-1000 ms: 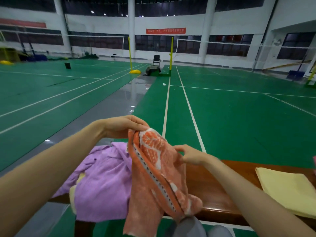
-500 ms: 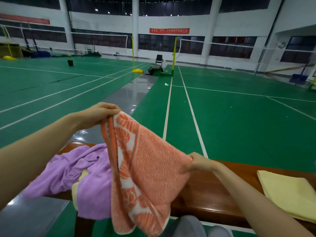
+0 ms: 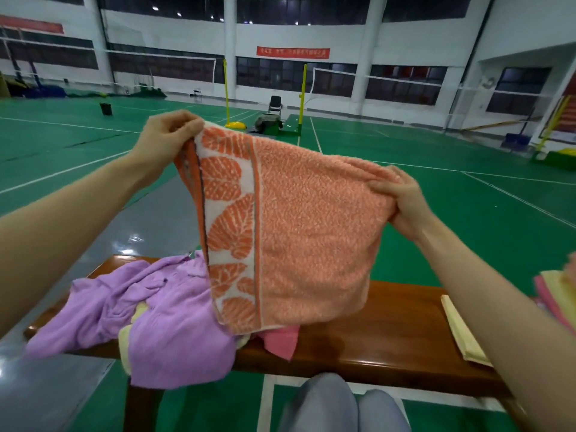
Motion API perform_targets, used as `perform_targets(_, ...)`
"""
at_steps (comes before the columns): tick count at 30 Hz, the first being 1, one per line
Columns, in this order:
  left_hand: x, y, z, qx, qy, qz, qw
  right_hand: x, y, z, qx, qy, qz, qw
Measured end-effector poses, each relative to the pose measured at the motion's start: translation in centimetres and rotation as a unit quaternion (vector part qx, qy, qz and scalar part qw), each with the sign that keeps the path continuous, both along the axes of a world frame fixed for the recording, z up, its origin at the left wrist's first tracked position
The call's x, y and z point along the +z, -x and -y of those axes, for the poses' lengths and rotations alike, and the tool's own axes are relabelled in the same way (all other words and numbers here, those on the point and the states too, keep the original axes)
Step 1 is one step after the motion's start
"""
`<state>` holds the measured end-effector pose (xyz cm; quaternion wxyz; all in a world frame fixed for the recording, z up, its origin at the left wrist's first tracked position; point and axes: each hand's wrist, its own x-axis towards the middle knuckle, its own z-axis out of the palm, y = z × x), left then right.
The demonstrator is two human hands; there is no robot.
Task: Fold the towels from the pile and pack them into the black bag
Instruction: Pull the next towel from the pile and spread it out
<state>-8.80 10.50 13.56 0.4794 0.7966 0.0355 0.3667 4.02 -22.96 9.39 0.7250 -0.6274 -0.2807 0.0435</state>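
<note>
Orange leaf-pattern towel [image 3: 299, 232] held up in the air, spread between both hands above the wooden bench [image 3: 374, 347]. Left hand [image 3: 170, 137] pinches the upper corner at the patterned border, fingers curled over the hem; it sits higher and farther out. Right hand [image 3: 405, 202] grips the opposite top edge with bunched cloth under curled fingers, lower and closer to the body. Top edge therefore slopes down from left hand to right hand; the cloth hangs below both, its bottom hem just reaching the pile. The towel looks already doubled, since a second layer shows along the border below the left hand. Key relation for the next fold: the held edge runs hand to hand, so bringing one hand across to the other would halve it, or lowering both would lay it on the bare bench surface below the right hand. Judgement: folding of this towel is under way, packing not yet begun. Unfolded pile lies below the left hand: purple towel [image 3: 162, 322] on top, a pink towel [image 3: 280, 341] poking out beneath. Folded yellow towel [image 3: 461, 335] rests on the bench outboard of the right forearm. Black bag not in view.
</note>
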Motion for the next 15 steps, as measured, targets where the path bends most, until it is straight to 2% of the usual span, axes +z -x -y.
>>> perform_targets(3, -1.9, -0.5, 0.3, 0.014, -0.050, -0.026, 0.998, -1.8, -0.6, 1.7, -0.056, 0.032, 0.048, 0.997)
perform_targets(5, -4.7, -0.4, 0.4, 0.000, -0.130, -0.075, 0.989, -5.2, -0.4, 2.6, -0.066, 0.159, 0.136, 0.976)
perform_targets(6, -6.4, -0.4, 0.5, -0.014, -0.179, -0.105, 0.978, -7.2, -0.1, 2.9, -0.062, 0.251, 0.183, 0.948)
perform_targets(7, -8.0, -0.3, 0.6, -0.028, -0.234, -0.144, 0.961, -9.4, 0.1, 3.1, -0.050, 0.345, 0.219, 0.912)
perform_targets(9, -10.9, -0.2, 1.0, -0.064, -0.351, -0.253, 0.900, -14.0, 0.7, 3.7, -0.014, 0.484, 0.257, 0.837)
perform_targets(11, -13.2, -0.1, 1.1, -0.104, -0.416, -0.339, 0.837, -17.4, 1.4, 4.1, 0.014, 0.552, 0.243, 0.798)
perform_targets(12, -13.7, -0.1, 1.2, -0.119, -0.422, -0.363, 0.822, -18.3, 1.8, 4.3, 0.023, 0.563, 0.225, 0.795)
perform_targets(15, -14.0, 0.0, 0.9, -0.136, -0.426, -0.393, 0.804, -19.0, 2.9, 4.2, 0.046, 0.560, 0.175, 0.808)
